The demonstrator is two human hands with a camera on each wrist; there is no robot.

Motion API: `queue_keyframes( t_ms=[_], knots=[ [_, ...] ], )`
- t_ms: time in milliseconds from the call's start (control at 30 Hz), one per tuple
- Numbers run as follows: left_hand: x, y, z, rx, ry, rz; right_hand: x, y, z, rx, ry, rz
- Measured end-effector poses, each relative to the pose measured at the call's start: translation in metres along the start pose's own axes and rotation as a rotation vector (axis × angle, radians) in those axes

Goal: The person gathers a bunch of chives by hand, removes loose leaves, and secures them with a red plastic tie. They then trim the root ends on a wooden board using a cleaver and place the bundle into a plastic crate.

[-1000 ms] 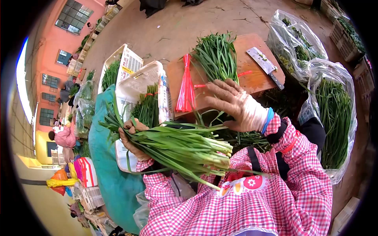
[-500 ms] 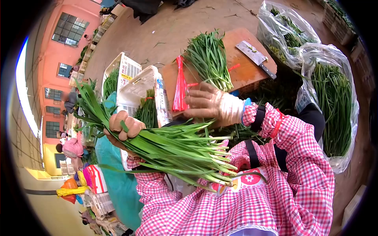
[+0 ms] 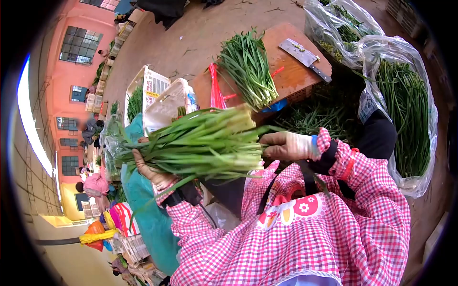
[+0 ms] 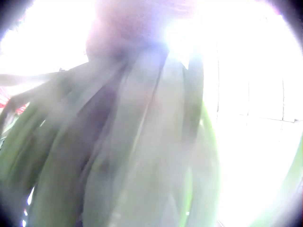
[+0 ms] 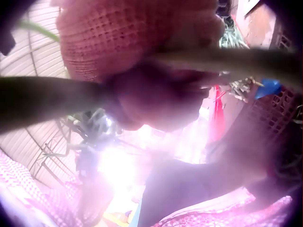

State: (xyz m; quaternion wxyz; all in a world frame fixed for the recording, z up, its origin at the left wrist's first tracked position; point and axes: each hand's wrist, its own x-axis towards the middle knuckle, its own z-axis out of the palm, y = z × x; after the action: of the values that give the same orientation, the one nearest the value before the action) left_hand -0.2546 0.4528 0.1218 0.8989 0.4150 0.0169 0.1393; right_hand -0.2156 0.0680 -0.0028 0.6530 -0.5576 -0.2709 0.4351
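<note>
My gloved left hand (image 3: 155, 175) grips a loose bunch of Chinese chives (image 3: 200, 145) near its leafy end, held crosswise before my chest with the pale stems to the right. In the left wrist view broad chive leaves (image 4: 137, 142) hang from the hand, washed out by glare. My gloved right hand (image 3: 290, 145) is beside the cut stem ends, fingers curled. The right wrist view shows that hand pinching a single chive leaf (image 5: 47, 101). Beyond, another chive bunch (image 3: 248, 69) lies on a wooden board (image 3: 291, 78) between red plastic strips (image 3: 216, 90) and a cleaver (image 3: 300, 52).
White plastic crates (image 3: 164, 107) containing chives stand left of the board. Large clear bags (image 3: 405, 109) full of greens stand at the right. Loose trimmings (image 3: 319, 119) lie below the board. A teal cloth (image 3: 152, 224) covers something at my left.
The bunch has been lifted and brought level in the left hand. My right hand has come down from near the board to the stem ends, its spread fingers now curled on a leaf.
</note>
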Motion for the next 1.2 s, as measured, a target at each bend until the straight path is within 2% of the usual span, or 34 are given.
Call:
queue_keyframes(
  t_ms=[67,133,200,267,333,367,467,500,600,667,767,833,867,900,933,1000,1033,1067,1133,1200],
  knots=[
    [0.0,-0.007,-0.02,0.018,0.147,0.046,-0.017,-0.005,-0.007,-0.061,0.067,0.002],
    [0.0,-0.006,-0.048,0.113,0.191,0.065,-0.031,0.008,-0.019,-0.14,0.095,0.013],
    [-0.007,-0.003,-0.054,0.102,0.341,0.094,-0.052,0.006,-0.03,-0.29,0.134,0.131],
    [-0.014,-0.005,-0.053,0.094,0.458,0.131,-0.068,0.046,-0.052,-0.535,0.154,0.026],
    [-0.017,-0.003,-0.059,0.099,0.54,0.17,-0.084,0.036,-0.06,-0.937,0.058,0.254],
    [-0.017,0.001,-0.077,0.079,0.483,0.145,-0.087,-0.008,-0.045,-0.971,0.035,0.503],
    [-0.021,-0.005,-0.069,0.139,0.538,0.139,-0.082,-0.004,-0.039,-1.337,0.29,-0.172],
    [-0.025,-0.01,-0.053,0.162,0.556,0.138,-0.071,-0.013,-0.031,-1.119,0.294,-0.16],
    [-0.025,-0.018,-0.059,0.157,0.456,0.144,-0.034,-0.024,0.002,-0.654,0.445,-0.328],
    [-0.029,-0.026,-0.04,0.134,0.499,0.146,-0.008,-0.031,0.022,-0.637,0.558,-0.439],
    [-0.034,-0.038,-0.021,0.046,0.475,0.115,0.034,-0.026,0.038,-0.574,0.728,-0.346],
    [-0.036,-0.044,-0.015,-0.045,0.524,0.084,0.06,-0.006,0.04,-0.551,0.858,-0.298],
    [-0.036,-0.046,-0.014,-0.092,0.551,0.069,0.07,0.007,0.038,-0.653,0.941,-0.444],
    [-0.038,-0.046,-0.019,-0.109,0.484,0.058,0.073,0.008,0.04,-0.247,0.823,-0.341],
    [-0.039,-0.047,-0.027,-0.058,0.531,0.095,0.074,0.012,0.04,0.152,0.683,-0.231],
    [-0.038,-0.048,-0.056,0.048,0.631,0.17,0.047,0.003,0.035,0.409,0.584,-0.364],
    [-0.04,-0.046,-0.076,0.097,0.578,0.176,0.027,-0.003,0.025,0.433,0.496,-0.305],
    [-0.04,-0.044,-0.075,0.056,0.614,0.156,0.014,0.0,0.012,0.247,0.485,-0.32],
    [-0.043,-0.04,-0.072,-0.028,0.689,0.118,-0.017,0.016,-0.011,0.375,0.334,-0.228],
    [-0.043,-0.033,-0.085,-0.027,0.714,0.101,-0.046,0.029,-0.032,0.21,0.29,-0.146]
  ],
)
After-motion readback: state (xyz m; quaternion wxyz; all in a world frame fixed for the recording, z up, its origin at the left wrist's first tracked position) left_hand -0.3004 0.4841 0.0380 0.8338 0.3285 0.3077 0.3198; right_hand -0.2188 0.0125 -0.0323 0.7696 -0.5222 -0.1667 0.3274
